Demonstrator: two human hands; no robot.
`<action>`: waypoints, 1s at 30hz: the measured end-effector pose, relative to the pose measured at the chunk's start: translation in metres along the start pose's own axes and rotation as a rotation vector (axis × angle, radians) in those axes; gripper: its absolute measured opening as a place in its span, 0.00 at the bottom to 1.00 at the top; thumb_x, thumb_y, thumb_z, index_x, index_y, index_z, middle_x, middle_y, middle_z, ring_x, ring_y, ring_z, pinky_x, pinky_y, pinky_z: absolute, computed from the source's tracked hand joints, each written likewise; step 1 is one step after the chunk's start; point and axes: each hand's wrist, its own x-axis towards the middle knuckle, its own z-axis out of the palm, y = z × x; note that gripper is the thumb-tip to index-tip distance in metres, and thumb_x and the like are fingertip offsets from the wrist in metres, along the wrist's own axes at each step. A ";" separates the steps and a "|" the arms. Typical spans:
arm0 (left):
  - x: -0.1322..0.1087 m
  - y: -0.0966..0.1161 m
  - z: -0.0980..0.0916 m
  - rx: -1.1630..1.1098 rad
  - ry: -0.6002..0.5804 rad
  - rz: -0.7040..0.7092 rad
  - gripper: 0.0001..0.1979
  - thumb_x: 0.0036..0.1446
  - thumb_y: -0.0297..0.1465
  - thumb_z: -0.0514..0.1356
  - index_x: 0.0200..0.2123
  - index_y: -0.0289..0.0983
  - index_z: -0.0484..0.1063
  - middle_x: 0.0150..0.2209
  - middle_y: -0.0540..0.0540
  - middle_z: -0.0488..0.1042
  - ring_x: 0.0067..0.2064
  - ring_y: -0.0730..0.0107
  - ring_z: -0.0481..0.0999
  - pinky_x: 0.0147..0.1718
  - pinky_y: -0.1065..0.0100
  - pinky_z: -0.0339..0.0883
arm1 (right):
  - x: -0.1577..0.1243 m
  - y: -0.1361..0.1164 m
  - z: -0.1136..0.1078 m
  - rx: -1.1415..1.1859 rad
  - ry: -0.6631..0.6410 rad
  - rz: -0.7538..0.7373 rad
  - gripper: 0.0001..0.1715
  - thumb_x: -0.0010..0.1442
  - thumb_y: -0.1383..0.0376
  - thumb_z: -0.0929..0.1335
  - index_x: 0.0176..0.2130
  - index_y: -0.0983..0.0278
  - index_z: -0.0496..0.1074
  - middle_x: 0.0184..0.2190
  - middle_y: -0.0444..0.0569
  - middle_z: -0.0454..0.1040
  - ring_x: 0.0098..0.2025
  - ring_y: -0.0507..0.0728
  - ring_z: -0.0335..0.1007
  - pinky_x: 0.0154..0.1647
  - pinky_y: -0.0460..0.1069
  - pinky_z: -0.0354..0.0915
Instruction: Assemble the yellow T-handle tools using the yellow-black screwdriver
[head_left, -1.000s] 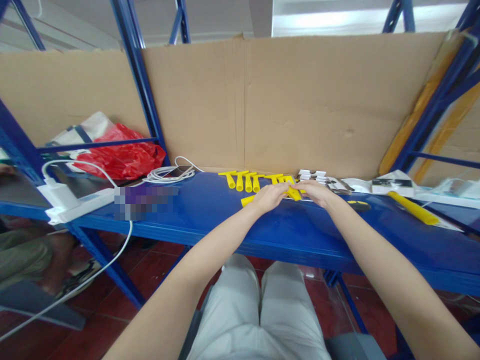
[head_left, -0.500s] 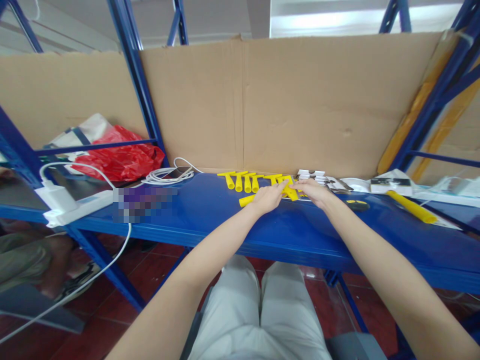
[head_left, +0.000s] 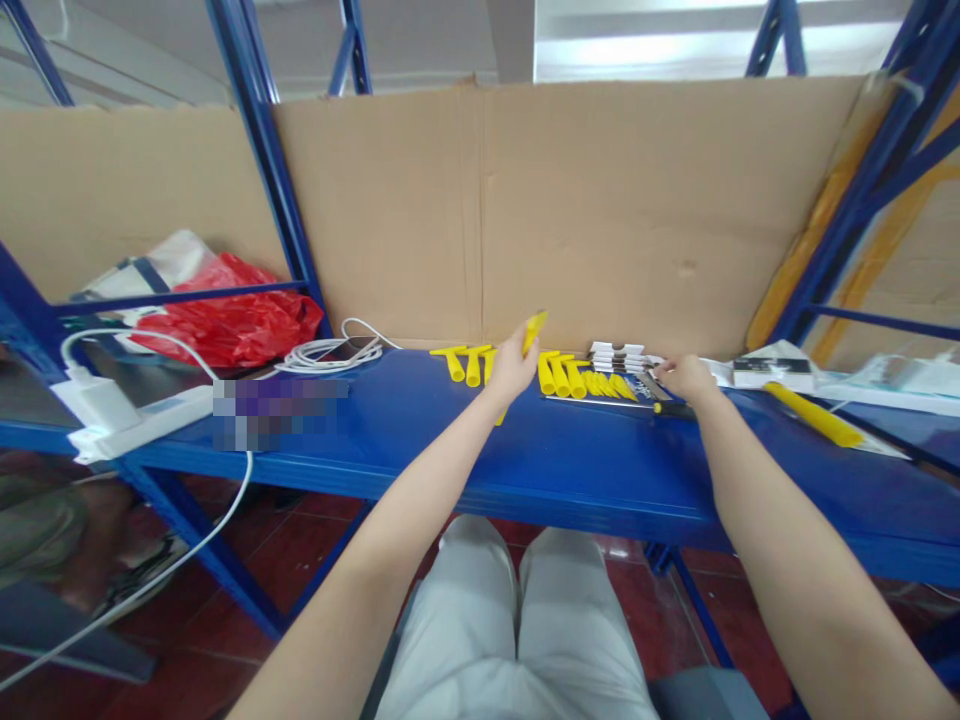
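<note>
Over the tabletop [head_left: 420,425] at twelve o'clock, the left hand [head_left: 514,374] grasps a yellow piece [head_left: 535,330], best held steady; the right hand's [head_left: 688,381] grip, at one o'clock, I cannot tell.

Workshop of sorts, by look of it. Sat at long blue bench [head_left: 405,455], built into rack frame with blue uprights [head_left: 266,150]. Cardboard panels [head_left: 600,200] walled off far edge. Yellow T-shaped pieces [head_left: 557,377] lay lined up before me, like small-parts work. White power strip [head_left: 161,413] and coiled cable [head_left: 330,357] were at my left. Below: red tiled floor [head_left: 300,525], another person's leg [head_left: 34,535].
</note>
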 end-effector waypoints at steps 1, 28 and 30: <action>0.002 0.002 0.000 -0.119 0.024 -0.087 0.10 0.60 0.26 0.54 0.44 0.34 0.71 0.34 0.45 0.78 0.36 0.67 0.78 0.37 0.69 0.70 | 0.002 0.004 0.000 -0.098 -0.002 0.010 0.09 0.50 0.63 0.70 0.32 0.63 0.79 0.39 0.57 0.78 0.50 0.68 0.70 0.48 0.58 0.65; -0.008 0.005 -0.003 -0.768 -0.441 -0.806 0.12 0.62 0.19 0.49 0.27 0.38 0.57 0.17 0.58 0.58 0.12 0.82 0.54 0.11 0.79 0.48 | 0.007 0.005 0.024 -0.392 -0.183 0.063 0.15 0.53 0.64 0.69 0.43 0.62 0.78 0.54 0.58 0.71 0.60 0.69 0.63 0.55 0.64 0.61; -0.009 0.005 -0.003 -0.773 -0.444 -0.804 0.11 0.61 0.19 0.49 0.27 0.38 0.58 0.17 0.58 0.58 0.12 0.83 0.55 0.11 0.79 0.48 | 0.013 0.009 0.028 -0.397 -0.201 0.076 0.18 0.53 0.65 0.70 0.45 0.64 0.77 0.54 0.60 0.71 0.59 0.69 0.64 0.55 0.63 0.61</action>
